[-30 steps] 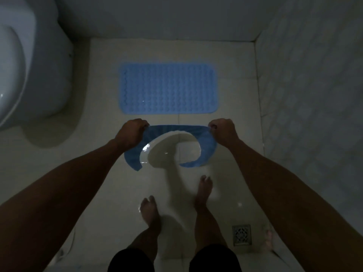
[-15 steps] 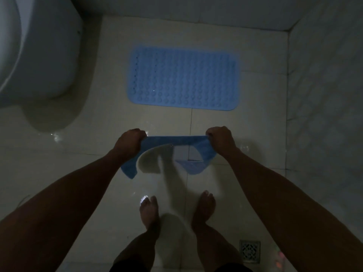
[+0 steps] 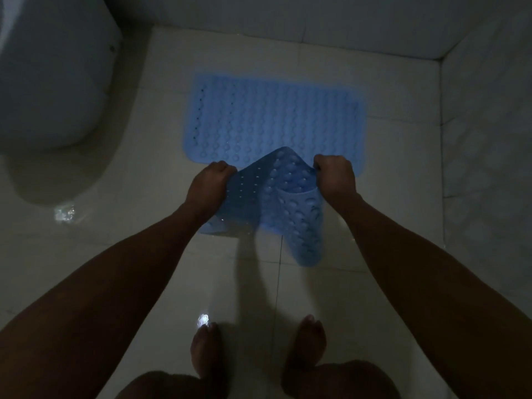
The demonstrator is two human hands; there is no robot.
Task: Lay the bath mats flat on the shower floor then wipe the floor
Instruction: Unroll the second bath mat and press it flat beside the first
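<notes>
One blue bath mat (image 3: 273,116) with rows of bumps lies flat on the pale tiled shower floor (image 3: 115,240), near the back wall. A second blue bath mat (image 3: 276,197) hangs crumpled just in front of it. My left hand (image 3: 208,185) grips its left edge and my right hand (image 3: 335,178) grips its right edge. This mat bows upward between my hands, its underside suction cups showing. Its lower end curls down to the wet tiles.
A white toilet (image 3: 54,73) stands at the left with its shadow on the floor. Tiled walls (image 3: 486,139) close the back and right side. My bare feet (image 3: 259,349) stand on the wet tiles below the held mat.
My hands have come closer together and lower, near the flat mat's front edge. The held mat, earlier stretched as a thin band, now bows up and shows its underside.
</notes>
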